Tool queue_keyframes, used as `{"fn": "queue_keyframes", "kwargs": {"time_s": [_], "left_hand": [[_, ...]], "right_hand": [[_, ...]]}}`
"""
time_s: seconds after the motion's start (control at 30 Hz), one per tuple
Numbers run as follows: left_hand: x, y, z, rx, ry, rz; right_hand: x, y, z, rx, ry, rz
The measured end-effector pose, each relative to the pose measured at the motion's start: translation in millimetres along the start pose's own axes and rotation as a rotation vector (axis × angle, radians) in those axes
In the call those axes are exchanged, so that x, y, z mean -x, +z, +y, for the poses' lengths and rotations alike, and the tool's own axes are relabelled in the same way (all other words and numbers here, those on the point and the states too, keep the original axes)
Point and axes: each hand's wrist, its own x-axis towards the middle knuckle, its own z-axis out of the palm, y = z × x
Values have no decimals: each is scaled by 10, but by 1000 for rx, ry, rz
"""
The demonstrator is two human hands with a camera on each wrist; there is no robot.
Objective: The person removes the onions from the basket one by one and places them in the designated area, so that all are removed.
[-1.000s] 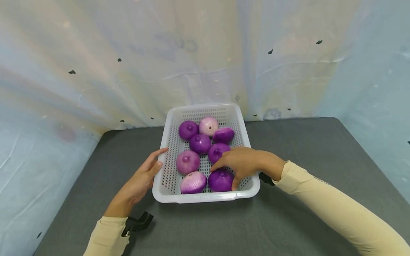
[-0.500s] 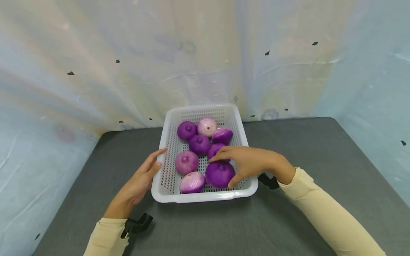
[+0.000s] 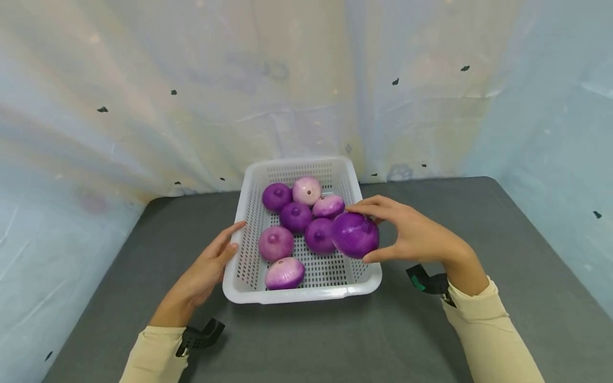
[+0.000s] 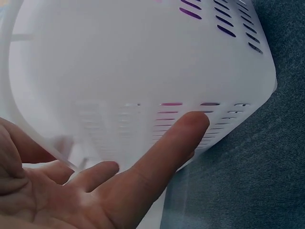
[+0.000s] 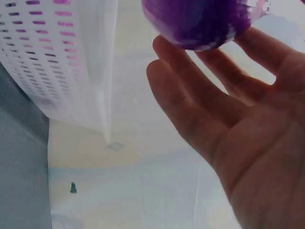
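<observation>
My right hand (image 3: pixel 407 234) holds a dark purple onion (image 3: pixel 355 235) between thumb and fingertips, raised at the right side of a white plastic basket (image 3: pixel 306 293). In the right wrist view that onion (image 5: pixel 200 19) shows at the top, by the fingertips. Inside the basket lie several more onions, among them a pink-purple onion (image 3: pixel 276 243), a two-toned onion (image 3: pixel 284 273) and a pale onion (image 3: pixel 307 190). My left hand (image 3: pixel 206 271) touches the basket's left side with fairly straight fingers. In the left wrist view, its thumb (image 4: pixel 162 162) lies along the slotted wall.
The basket stands on a dark grey table (image 3: pixel 306 340) near its back edge. A pale plastic sheet (image 3: pixel 306 80) hangs behind the table and around its sides. A black wrist mount (image 3: pixel 203 335) juts out from the left wrist, another black mount (image 3: pixel 428 281) from the right.
My right hand has lifted the dark purple onion from the basket's front right corner, up and to the right. An onion behind it has shifted to show a paler side. The left hand stays put.
</observation>
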Motion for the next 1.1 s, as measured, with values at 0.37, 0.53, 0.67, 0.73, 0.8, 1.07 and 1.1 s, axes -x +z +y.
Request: {"fn": "queue_keyframes", "kwargs": {"time_s": [0.37, 0.53, 0.67, 0.73, 0.8, 1.07, 1.1], "left_hand": [[33, 16, -18, 3, -8, 40], [51, 15, -25, -22, 3, 61], [54, 14, -41, -44, 4, 86], [52, 15, -46, -52, 7, 94], [48, 17, -46, -57, 11, 96], [10, 12, -52, -37, 16, 81], [6, 11, -55, -35, 17, 83]], "right_hand": [[-24, -69, 218, 43, 54, 104], [-45, -86, 323, 44, 87, 126], [-28, -115, 428, 42, 121, 157], [-25, -132, 490, 53, 132, 166], [-23, -147, 544, 63, 150, 174], [21, -161, 849, 28, 240, 213], [18, -153, 897, 22, 243, 215]]}}
